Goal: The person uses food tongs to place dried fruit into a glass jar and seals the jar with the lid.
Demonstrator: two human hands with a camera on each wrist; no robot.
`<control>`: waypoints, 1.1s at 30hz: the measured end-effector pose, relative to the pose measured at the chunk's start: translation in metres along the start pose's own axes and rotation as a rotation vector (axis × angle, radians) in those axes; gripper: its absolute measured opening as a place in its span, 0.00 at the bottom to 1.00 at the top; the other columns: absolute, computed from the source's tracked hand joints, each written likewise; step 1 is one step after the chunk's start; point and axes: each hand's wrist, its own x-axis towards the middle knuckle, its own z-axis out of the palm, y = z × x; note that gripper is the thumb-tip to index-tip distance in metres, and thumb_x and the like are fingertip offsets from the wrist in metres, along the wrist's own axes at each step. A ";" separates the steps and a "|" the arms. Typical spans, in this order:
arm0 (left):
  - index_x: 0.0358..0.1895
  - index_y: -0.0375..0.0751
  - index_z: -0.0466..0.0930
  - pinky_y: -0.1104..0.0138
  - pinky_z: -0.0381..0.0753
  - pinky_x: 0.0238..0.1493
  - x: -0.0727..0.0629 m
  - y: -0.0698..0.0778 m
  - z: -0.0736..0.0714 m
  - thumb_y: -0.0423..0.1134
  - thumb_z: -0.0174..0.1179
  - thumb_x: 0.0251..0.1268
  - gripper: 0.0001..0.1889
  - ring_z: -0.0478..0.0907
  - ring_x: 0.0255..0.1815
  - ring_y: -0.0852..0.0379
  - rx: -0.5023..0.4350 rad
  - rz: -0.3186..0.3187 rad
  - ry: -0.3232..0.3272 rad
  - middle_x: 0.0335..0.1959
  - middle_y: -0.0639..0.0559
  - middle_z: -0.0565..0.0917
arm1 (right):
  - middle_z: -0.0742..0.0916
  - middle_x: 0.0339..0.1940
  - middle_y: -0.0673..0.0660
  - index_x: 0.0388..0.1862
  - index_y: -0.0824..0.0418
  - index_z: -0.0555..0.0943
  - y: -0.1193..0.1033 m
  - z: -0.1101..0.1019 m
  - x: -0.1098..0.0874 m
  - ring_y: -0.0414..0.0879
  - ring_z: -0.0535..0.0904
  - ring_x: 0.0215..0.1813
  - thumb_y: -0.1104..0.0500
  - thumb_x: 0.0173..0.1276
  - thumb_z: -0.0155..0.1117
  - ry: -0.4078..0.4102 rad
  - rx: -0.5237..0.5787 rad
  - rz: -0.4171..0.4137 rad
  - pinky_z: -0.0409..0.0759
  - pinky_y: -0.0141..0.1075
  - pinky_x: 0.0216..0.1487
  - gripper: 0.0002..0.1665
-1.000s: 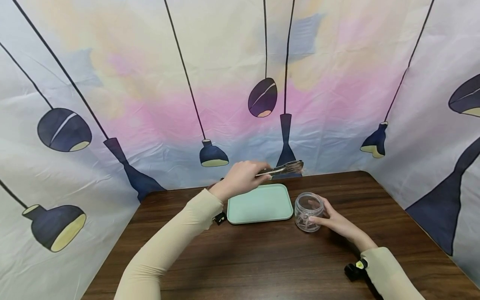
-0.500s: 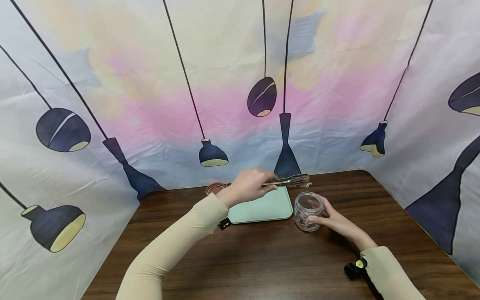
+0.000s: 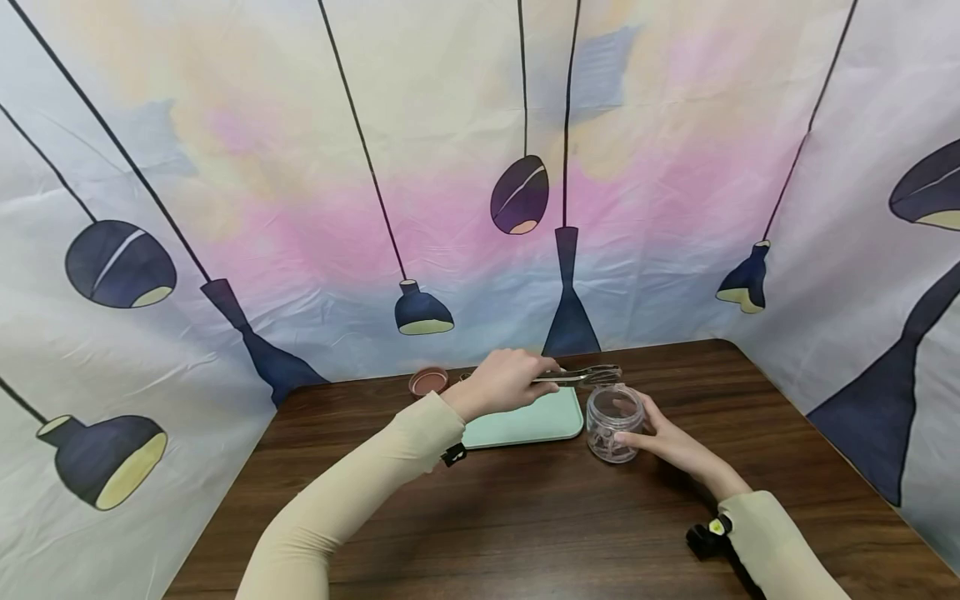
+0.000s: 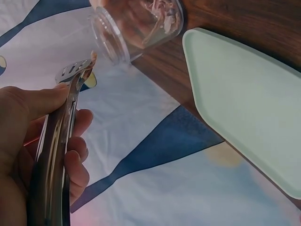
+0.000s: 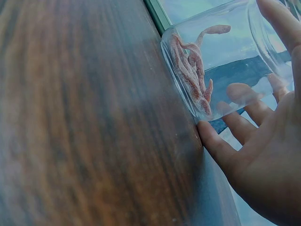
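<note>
My left hand (image 3: 504,382) grips a pair of metal tongs (image 4: 52,160), fingers and thumb wrapped round the arms. In the left wrist view a small brownish piece (image 4: 93,57) sticks out at the slotted tips, near the jar's open mouth. Above the far side of the jar, the tongs point rightward in the head view. My right hand (image 3: 666,433) holds the clear jar (image 3: 609,446) from its right side, thumb in front and fingers behind. Several pinkish, powdery dried strips (image 5: 190,70) lie at the jar's bottom. The jar stands upright on the table.
A pale green tray (image 3: 525,427) lies left of the jar, partly covered by my left hand and forearm. Behind that wrist, a reddish-brown round lid (image 3: 428,381) rests near the back edge of the wooden table (image 3: 525,533). A printed cloth (image 3: 300,167) hangs behind the table.
My left hand has come down and slightly right with the tongs, bringing their tips close to the jar's mouth. The lid has come into view behind the wrist. My right hand keeps holding the jar.
</note>
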 end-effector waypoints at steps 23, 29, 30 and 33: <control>0.55 0.51 0.84 0.69 0.73 0.26 0.004 0.007 0.015 0.51 0.58 0.76 0.14 0.74 0.24 0.66 0.034 0.041 -0.044 0.33 0.61 0.84 | 0.47 0.82 0.69 0.84 0.52 0.38 -0.005 -0.003 -0.001 0.72 0.37 0.80 0.47 0.72 0.66 0.019 -0.080 0.132 0.48 0.73 0.68 0.58; 0.58 0.51 0.84 0.69 0.73 0.26 0.005 0.009 0.014 0.50 0.58 0.76 0.15 0.76 0.25 0.66 0.022 0.042 -0.048 0.35 0.60 0.86 | 0.47 0.82 0.69 0.84 0.52 0.38 -0.005 -0.003 -0.001 0.71 0.38 0.80 0.47 0.71 0.66 0.020 -0.064 0.130 0.48 0.71 0.69 0.58; 0.58 0.51 0.84 0.69 0.73 0.25 0.004 0.010 0.013 0.50 0.59 0.75 0.15 0.76 0.24 0.66 0.017 0.038 -0.050 0.35 0.60 0.86 | 0.47 0.82 0.69 0.84 0.52 0.38 -0.006 -0.003 -0.001 0.71 0.38 0.80 0.48 0.71 0.67 0.021 -0.061 0.130 0.48 0.71 0.69 0.58; 0.58 0.51 0.84 0.69 0.72 0.24 0.004 0.011 0.013 0.50 0.59 0.75 0.15 0.75 0.23 0.66 0.010 0.032 -0.052 0.34 0.60 0.86 | 0.46 0.82 0.69 0.84 0.52 0.38 -0.006 -0.002 -0.001 0.71 0.38 0.80 0.48 0.71 0.67 0.019 -0.055 0.128 0.49 0.71 0.69 0.58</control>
